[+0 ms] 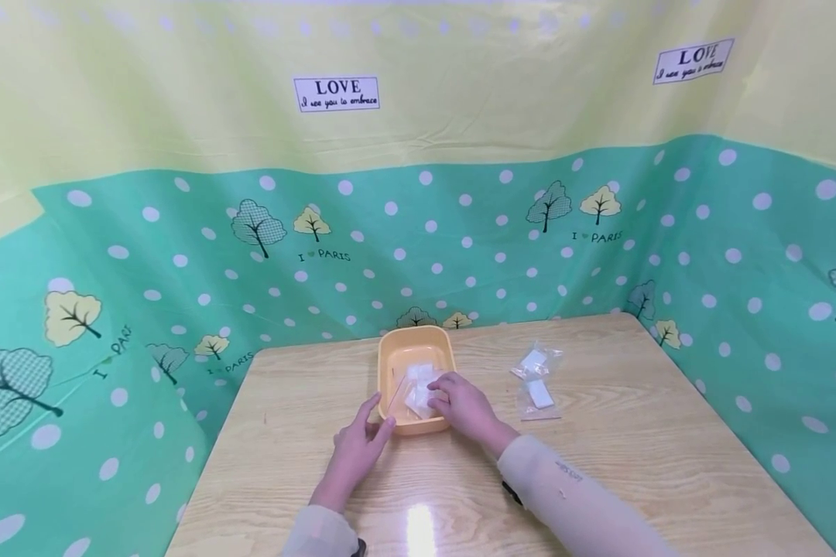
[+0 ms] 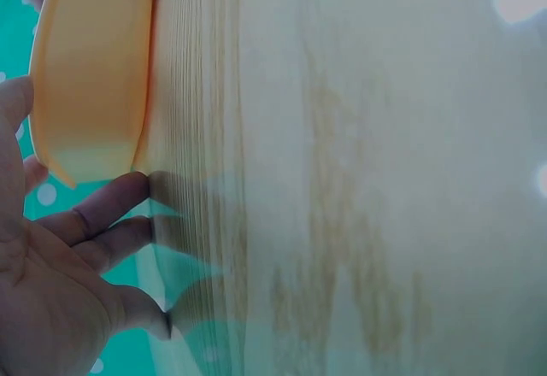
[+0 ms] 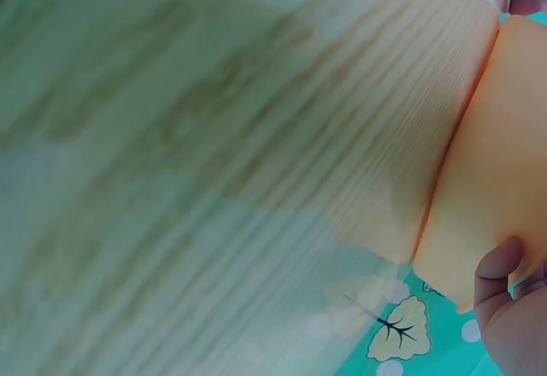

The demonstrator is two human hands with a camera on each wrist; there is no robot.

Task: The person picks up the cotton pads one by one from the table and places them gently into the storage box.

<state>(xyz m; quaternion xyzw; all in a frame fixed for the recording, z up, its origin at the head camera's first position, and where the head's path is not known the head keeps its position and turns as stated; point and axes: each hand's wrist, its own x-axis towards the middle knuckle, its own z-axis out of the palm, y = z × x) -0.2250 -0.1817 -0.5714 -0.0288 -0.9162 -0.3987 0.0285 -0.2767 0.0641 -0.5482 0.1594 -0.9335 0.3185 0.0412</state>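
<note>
A peach-orange plastic tray stands on the table and holds several small clear bags with white pieces inside. My left hand is at the tray's near left corner, its fingers spread and fairly straight, touching or very close to the rim. Over the tray's right rim reaches my right hand, its bent fingertips among the bags. Whether those fingers pinch a bag is hidden. In the right wrist view, the right thumb bends beside the tray wall.
To the right of the tray, two clear bags lie on the wooden table, a farther one and a nearer one, each with a white piece. A green and yellow printed curtain hangs behind the table and along both sides.
</note>
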